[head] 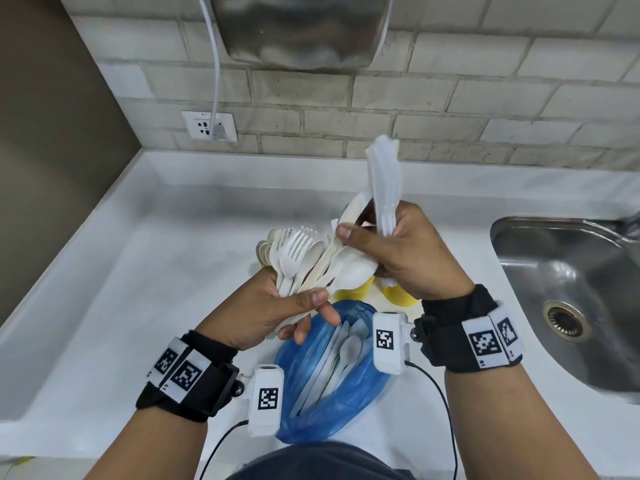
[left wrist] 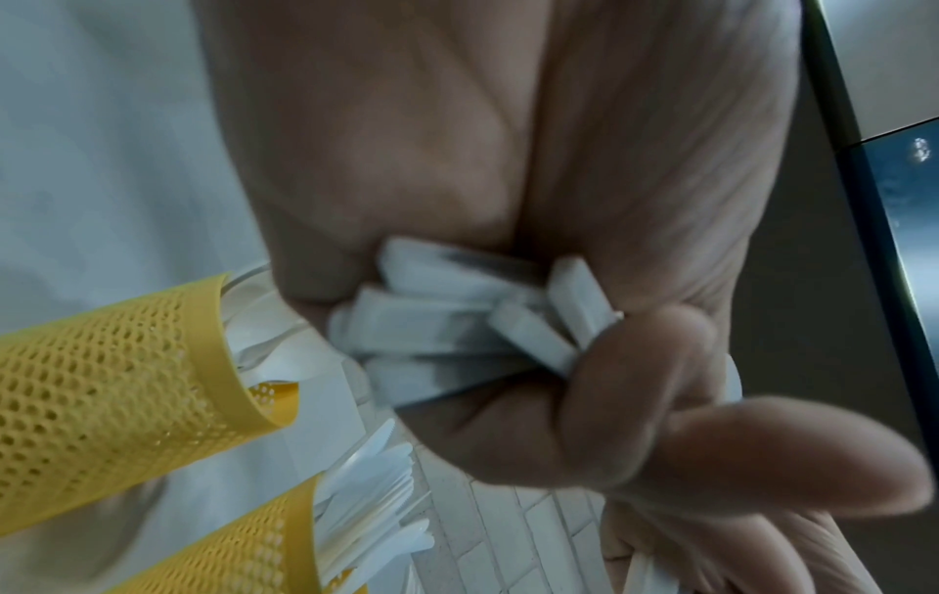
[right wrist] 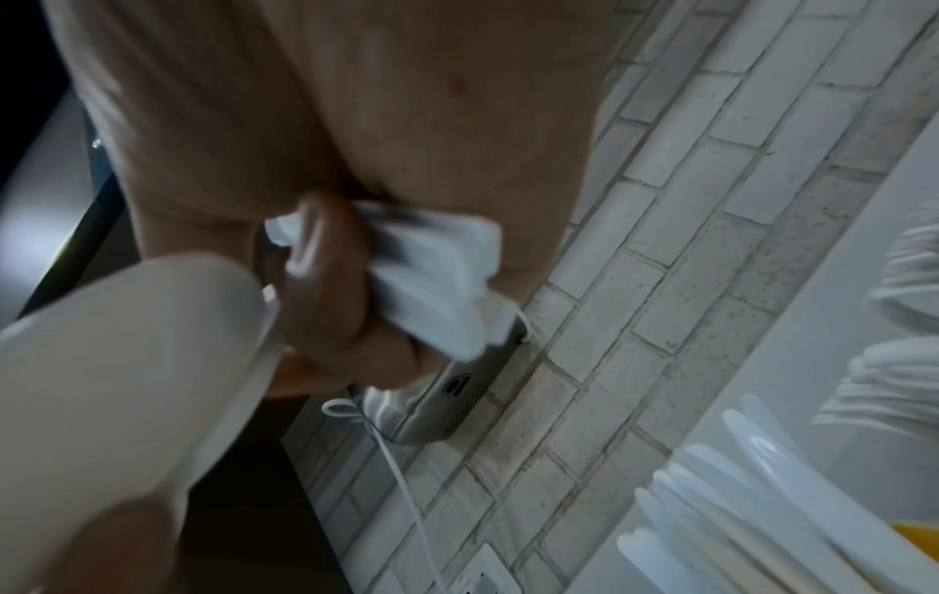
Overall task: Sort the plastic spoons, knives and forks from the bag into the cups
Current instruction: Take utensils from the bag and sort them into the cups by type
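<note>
My left hand (head: 308,313) grips a mixed bundle of white forks and spoons (head: 294,258) by the handles; the handle ends (left wrist: 457,321) show in its fist. My right hand (head: 356,230) holds a bunch of white knives (head: 384,178) upright, handle ends (right wrist: 437,273) in its curled fingers. Its thumb and forefinger also pinch a piece at the top of the left bundle, beside a spoon bowl (right wrist: 127,361). The blue bag (head: 329,368) lies below the hands with cutlery inside. Yellow mesh cups (head: 398,294) (left wrist: 101,386) stand behind the hands, largely hidden; one holds knives (left wrist: 376,482).
A steel sink (head: 571,296) is set into the white counter (head: 121,271) on the right. A tiled wall runs along the back with a socket (head: 209,126), a white cable (head: 216,64) and a metal appliance (head: 301,29) above.
</note>
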Demonstrator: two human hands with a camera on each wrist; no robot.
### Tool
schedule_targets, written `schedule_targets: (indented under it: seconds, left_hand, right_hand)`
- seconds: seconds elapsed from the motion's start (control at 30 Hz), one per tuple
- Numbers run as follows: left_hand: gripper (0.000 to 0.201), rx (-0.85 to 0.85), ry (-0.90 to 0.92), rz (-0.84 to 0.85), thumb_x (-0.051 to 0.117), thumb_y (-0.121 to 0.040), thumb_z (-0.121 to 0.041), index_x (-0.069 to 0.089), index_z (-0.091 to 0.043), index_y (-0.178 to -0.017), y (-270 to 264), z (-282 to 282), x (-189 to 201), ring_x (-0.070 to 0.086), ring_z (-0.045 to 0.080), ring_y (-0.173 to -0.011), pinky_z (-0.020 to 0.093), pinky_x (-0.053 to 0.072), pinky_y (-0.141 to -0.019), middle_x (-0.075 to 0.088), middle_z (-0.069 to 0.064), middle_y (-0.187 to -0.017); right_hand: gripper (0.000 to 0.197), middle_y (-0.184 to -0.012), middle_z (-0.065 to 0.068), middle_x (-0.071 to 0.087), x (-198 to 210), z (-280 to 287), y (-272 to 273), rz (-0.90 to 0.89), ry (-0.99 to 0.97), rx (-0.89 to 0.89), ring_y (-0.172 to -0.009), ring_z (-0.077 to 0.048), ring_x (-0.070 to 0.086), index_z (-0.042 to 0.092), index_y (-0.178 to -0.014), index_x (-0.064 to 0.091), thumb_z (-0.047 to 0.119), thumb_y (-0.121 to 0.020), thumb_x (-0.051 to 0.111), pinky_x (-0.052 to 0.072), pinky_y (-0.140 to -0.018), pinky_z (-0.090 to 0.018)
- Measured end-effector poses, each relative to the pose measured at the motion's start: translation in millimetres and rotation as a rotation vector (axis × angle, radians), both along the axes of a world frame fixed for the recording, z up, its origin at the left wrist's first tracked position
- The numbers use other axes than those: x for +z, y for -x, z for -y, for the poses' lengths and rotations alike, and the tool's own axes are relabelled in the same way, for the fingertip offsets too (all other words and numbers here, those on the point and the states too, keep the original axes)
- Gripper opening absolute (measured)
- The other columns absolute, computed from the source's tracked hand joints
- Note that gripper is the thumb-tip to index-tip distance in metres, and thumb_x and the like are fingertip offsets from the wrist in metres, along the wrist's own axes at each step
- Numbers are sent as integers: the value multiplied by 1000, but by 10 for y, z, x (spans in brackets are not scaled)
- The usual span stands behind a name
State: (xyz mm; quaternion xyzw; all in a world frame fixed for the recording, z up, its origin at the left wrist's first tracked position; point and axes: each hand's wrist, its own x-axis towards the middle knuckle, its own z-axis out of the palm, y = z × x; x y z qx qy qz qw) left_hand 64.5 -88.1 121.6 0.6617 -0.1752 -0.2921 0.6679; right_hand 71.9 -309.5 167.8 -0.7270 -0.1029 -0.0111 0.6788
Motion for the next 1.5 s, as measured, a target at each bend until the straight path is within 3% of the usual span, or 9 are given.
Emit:
schedule_targets:
  seconds: [0.1,0.3,0.47,0.73,0.9,1.1,1.23,1.33,1.5]
  left_hand:
    - [30,-2,2,-5,60,-97,-25,62,-7,-121,1,2,1,57,20,-49,23,36,-45,77,19,-98]
    - [29,19,-16,20,60,-97,-27,63,-8,-118,-7,-28,-8,54,21,-48,22,36,-44,77,18,-97]
    - [29,14,-8,16,60,-96,-30,67,-17,-121,-8,-22,-6,54,21,-50,26,36,-47,77,18,-98]
    - [17,34,-5,70,56,-102,-27,70,-17,-103,-36,-28,-54,49,20,-50,32,34,-53,74,14,-88]
    - [19,31,43,98,56,-105,-29,68,-23,-92,-43,-6,-85,39,19,-51,30,32,-52,63,11,-78]
    - [29,141,15,60,61,-100,-36,70,-16,-119,-29,110,-78,20,19,-58,30,21,-52,23,11,-69]
    - [31,289,59,-13,52,-104,-33,73,-11,-104,-33,226,-58,30,14,-51,26,26,-47,38,-4,-63]
    - [36,397,120,-117,52,-106,-29,70,2,-108,-49,291,-42,68,26,-67,32,60,-62,68,12,-80]
    - [31,383,291,-261,49,-107,-15,61,12,-118,-46,342,47,70,29,-82,35,61,-72,64,27,-97]
  right_hand:
    - [35,-74,-27,65,-57,-37,-12,-1,48,32,-62,-40,59,-9,-87,66,23,-91,79,46,-56,-43]
    - [30,-55,-9,43,-38,-49,-41,-9,-164,-92,-46,-15,39,-16,-97,56,13,-102,63,31,-43,-22]
    - [21,-82,-11,56,3,-21,-132,-8,-411,-185,-61,-18,42,8,-90,54,15,-109,47,33,-44,-25]
    - [19,-95,-17,73,-47,174,-200,-97,-966,-334,-93,-38,74,9,-94,52,16,-110,44,60,-90,-54]
    - [10,-67,-7,52,-77,229,-250,-29,-1233,-522,-54,-23,58,11,-98,46,9,-108,42,61,-69,-43]
    - [38,-58,3,27,78,-1,-115,55,-919,-643,-44,-13,25,21,-73,41,33,-109,49,28,-42,-22]
    - [46,-50,6,27,104,-289,30,191,-630,-514,-37,-12,24,26,-63,41,35,-106,53,27,-42,-21]
    - [40,-45,11,37,56,-457,105,198,-503,-386,-34,-10,31,31,-59,53,35,-98,62,29,-42,-22]
    - [44,-48,-7,43,-166,-739,148,205,-198,-331,-44,-21,44,25,-57,48,41,-92,68,40,-48,-40]
